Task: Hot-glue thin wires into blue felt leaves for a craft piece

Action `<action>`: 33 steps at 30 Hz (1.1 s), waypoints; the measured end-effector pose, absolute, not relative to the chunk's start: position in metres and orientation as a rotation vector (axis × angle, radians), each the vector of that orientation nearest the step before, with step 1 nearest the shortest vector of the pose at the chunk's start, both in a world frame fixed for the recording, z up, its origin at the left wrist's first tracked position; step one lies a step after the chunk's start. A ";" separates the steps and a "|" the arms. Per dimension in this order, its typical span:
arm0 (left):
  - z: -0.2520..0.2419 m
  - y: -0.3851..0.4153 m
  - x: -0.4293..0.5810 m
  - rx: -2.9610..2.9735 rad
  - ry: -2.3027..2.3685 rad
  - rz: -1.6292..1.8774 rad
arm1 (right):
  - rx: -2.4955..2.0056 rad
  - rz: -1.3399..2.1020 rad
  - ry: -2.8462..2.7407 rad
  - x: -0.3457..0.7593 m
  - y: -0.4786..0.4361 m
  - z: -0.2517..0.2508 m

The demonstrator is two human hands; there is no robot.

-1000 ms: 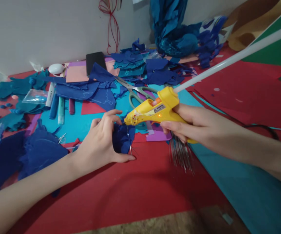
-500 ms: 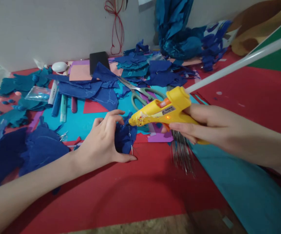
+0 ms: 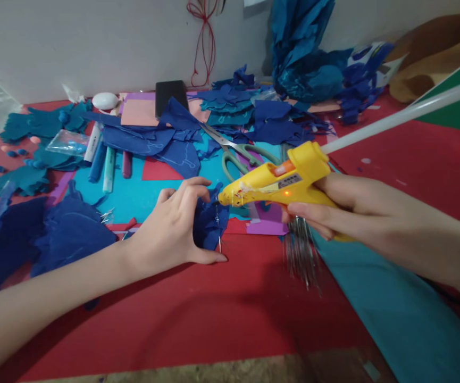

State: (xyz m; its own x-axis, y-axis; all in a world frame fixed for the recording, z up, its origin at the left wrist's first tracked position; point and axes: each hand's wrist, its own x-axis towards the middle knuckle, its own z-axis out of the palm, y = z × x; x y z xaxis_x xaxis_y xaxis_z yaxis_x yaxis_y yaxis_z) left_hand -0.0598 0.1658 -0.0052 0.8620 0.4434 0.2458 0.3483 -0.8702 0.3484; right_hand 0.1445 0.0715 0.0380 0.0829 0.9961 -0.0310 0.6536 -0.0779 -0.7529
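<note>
A yellow hot glue gun (image 3: pixel 277 178) with a glowing orange light is gripped in my right hand (image 3: pixel 349 205); a long white glue stick (image 3: pixel 405 114) sticks out of its back. Its nozzle touches or hovers just over the upper part of a small dark blue fabric piece (image 3: pixel 208 226). A thin wire (image 3: pixel 219 236) runs along that piece, with a shiny line of what looks like glue on it. My left hand (image 3: pixel 174 223) holds the fabric at its edges, fingers curved over the top and thumb at the lower end of the wire.
Green-handled scissors (image 3: pixel 237 154) lie behind the glue gun. A bundle of thin wires (image 3: pixel 303 255) sits below it. Cut blue fabric (image 3: pixel 74 234), markers (image 3: pixel 109 170), a black flat box (image 3: pixel 171 96) and teal petal-shaped pieces (image 3: pixel 16 181) spread over the red surface (image 3: pixel 230 314).
The whole view has shifted slightly, so things appear a little further right. Both hands keep their holds, and the nozzle stays at the upper part of the fabric.
</note>
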 end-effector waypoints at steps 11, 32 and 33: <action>-0.007 0.166 -0.060 2.765 0.582 0.472 | -1.802 0.729 -1.620 0.140 0.071 0.036; -0.006 0.165 -0.059 2.783 0.627 0.442 | -1.872 0.764 -1.585 0.136 0.069 0.040; -0.006 0.165 -0.059 2.783 0.620 0.446 | -1.883 0.761 -1.590 0.137 0.069 0.040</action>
State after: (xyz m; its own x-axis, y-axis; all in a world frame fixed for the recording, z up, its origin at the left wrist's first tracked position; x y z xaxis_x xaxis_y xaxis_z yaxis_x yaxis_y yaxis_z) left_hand -0.0591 0.1653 -0.0060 0.8621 0.4469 0.2389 0.3689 -0.8767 0.3089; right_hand 0.1367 0.0686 0.0400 0.1377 0.9881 -0.0687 0.6732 -0.1443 -0.7252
